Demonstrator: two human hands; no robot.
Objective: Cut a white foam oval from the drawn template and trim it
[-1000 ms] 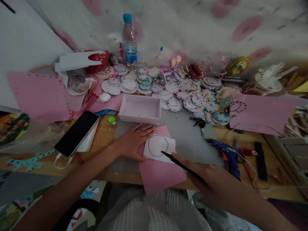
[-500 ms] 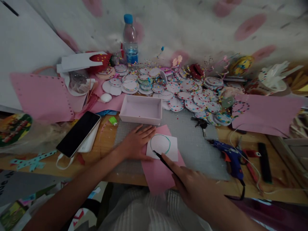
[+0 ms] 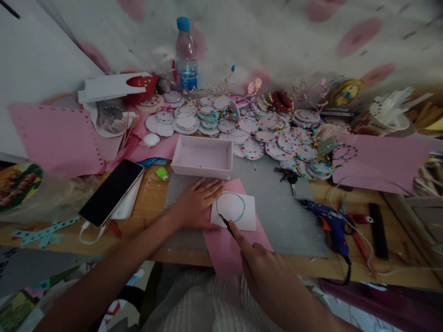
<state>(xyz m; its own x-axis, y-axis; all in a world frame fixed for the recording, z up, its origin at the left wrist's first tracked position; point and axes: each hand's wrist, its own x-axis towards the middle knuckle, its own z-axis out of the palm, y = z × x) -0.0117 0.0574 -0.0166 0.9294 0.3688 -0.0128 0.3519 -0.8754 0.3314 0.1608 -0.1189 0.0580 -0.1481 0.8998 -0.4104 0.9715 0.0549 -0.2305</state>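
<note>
A white card [image 3: 249, 221] with a green circle drawn on it lies on a pink paper sheet [image 3: 224, 251], over a grey mat. My left hand [image 3: 198, 205] lies flat with fingers spread, its fingertips and thumb at the card's left edge. In my right hand [image 3: 259, 267] is a slim black tool that looks like a craft knife [image 3: 226, 222]. My index finger stretches along its top. Its tip touches the card at the lower left of the green line; most of the handle is hidden by my hand.
Behind the card stands an open pale pink box [image 3: 202, 157]. Beyond are many decorated white discs [image 3: 252, 150] and a water bottle [image 3: 187, 60]. A phone [image 3: 112, 191] lies left; keys [image 3: 288, 176] and a blue glue gun [image 3: 332, 221] lie right.
My right hand has shifted a little left, with the knife held more steeply. Its tip has moved slightly up and left along the green line. The left hand and card stay put.
</note>
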